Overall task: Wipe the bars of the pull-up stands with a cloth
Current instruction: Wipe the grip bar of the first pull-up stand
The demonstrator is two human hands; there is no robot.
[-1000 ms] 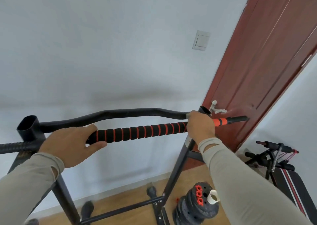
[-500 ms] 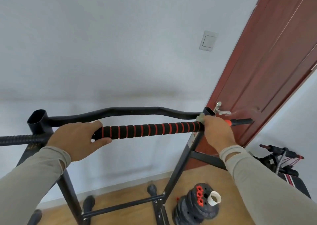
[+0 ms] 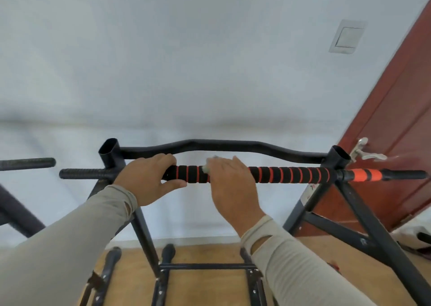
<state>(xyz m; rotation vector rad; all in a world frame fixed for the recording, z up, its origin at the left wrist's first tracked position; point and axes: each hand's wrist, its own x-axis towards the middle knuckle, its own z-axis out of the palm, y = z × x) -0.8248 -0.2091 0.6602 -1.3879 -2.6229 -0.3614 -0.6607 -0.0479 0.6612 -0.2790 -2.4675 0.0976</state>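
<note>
A black foam-gripped bar with orange rings [image 3: 289, 174] runs across the top of a black pull-up stand [image 3: 363, 214]. My left hand [image 3: 149, 179] grips the bar's left end. Close beside it, my right hand [image 3: 229, 184] is wrapped over the bar, pressing a small pale cloth [image 3: 206, 167] against it; only a bit of the cloth shows past the fingers. A bare black curved bar [image 3: 221, 145] runs behind the padded one, between the two open tube tops.
A white wall stands right behind the stand, with a light switch [image 3: 347, 37] on it. A red-brown door [image 3: 396, 128] with a metal handle [image 3: 363, 150] is close at the right. A second stand's bar [image 3: 25, 164] juts in from the left. Wooden floor [image 3: 207, 254] lies below.
My right hand with the cloth has slid left along the padded bar from its right end to next to my left hand. The camera has swung to the left.
</note>
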